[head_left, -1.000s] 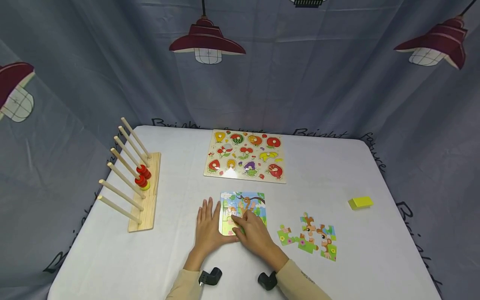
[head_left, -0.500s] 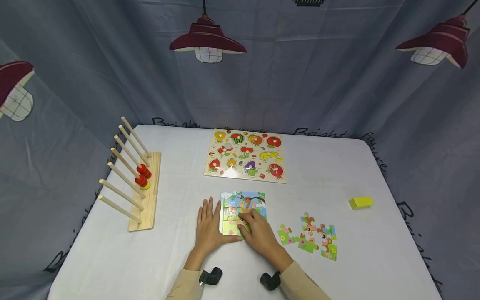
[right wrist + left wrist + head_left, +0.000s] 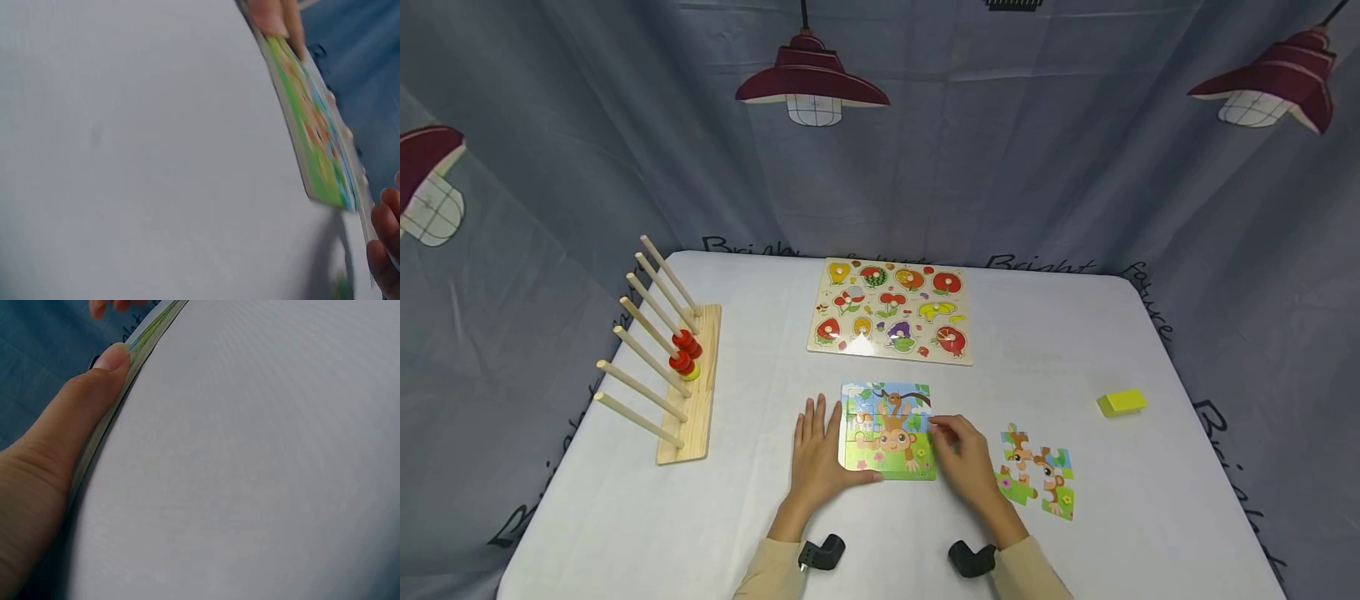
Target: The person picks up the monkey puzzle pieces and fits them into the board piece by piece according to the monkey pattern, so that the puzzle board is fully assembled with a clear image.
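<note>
In the head view a square jigsaw puzzle (image 3: pixel 893 442) with a monkey picture lies in its tray on the white table. My left hand (image 3: pixel 815 454) rests flat along the puzzle's left side, fingers straight and thumb laid against the near edge. The left wrist view shows that thumb (image 3: pixel 94 394) on the tray's rim. Just off the puzzle's right edge is my right hand (image 3: pixel 968 467), its fingers loosely bent and holding nothing. Those fingers (image 3: pixel 386 228) show apart from the puzzle (image 3: pixel 315 137) in the right wrist view. Loose jigsaw pieces (image 3: pixel 1054 479) lie right of that hand, some hidden behind it.
A fruit puzzle board (image 3: pixel 889 312) lies flat behind the jigsaw. On the left stands a wooden peg rack (image 3: pixel 692 417) with red and yellow rings (image 3: pixel 683 363). A yellow block (image 3: pixel 1122 403) sits at the right. Grey curtain hangs beyond the table edge.
My right hand has left the middle of the puzzle and moved right to beside its edge, uncovering the monkey's face. It now covers some loose pieces. My left hand has stayed put.
</note>
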{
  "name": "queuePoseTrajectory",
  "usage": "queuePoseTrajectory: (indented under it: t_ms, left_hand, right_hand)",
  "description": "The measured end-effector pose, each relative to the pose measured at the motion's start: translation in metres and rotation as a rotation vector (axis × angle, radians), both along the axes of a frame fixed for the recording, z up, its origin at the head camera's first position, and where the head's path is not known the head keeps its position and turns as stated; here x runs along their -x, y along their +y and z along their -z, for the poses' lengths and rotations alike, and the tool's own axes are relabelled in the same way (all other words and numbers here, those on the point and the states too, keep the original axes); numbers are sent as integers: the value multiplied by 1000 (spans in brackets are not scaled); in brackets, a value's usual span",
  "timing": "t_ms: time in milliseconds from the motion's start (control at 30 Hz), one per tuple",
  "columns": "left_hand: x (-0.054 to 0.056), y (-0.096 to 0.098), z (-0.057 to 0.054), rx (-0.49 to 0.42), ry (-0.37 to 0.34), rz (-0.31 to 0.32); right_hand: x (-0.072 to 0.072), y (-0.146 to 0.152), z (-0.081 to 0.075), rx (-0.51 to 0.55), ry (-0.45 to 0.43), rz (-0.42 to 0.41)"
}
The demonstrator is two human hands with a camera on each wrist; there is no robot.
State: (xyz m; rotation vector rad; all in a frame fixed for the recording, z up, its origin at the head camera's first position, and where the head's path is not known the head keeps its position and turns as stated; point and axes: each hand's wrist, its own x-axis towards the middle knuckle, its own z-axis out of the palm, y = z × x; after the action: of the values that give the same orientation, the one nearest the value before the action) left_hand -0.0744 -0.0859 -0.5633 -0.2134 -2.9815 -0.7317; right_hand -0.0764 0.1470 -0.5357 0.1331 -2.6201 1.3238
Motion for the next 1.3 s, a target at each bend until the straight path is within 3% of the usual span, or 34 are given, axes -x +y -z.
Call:
queuePoseTrajectory:
  t_ms: [200, 367, 600, 733, 967, 1300]
  left_hand:
    - [0, -1, 1, -8, 12, -4]
    - [-1, -1, 2, -20, 32, -5]
    - [-1, 0, 3, -19, 79, 0]
    - [-1, 0, 2, -13, 41, -2]
    - [0, 0, 1, -2, 3, 0]
    - [0, 0, 1, -8, 8, -1]
  right_hand:
    - [-2, 40, 2, 55, 24, 225]
    - [-9, 71, 8, 38, 13, 408]
    - [-15, 99, 8, -81, 8, 527]
    - [-16, 108, 9, -126, -62, 515]
    - [-16, 113, 2, -188, -225, 401]
    - [-17, 116, -10, -292, -394, 138]
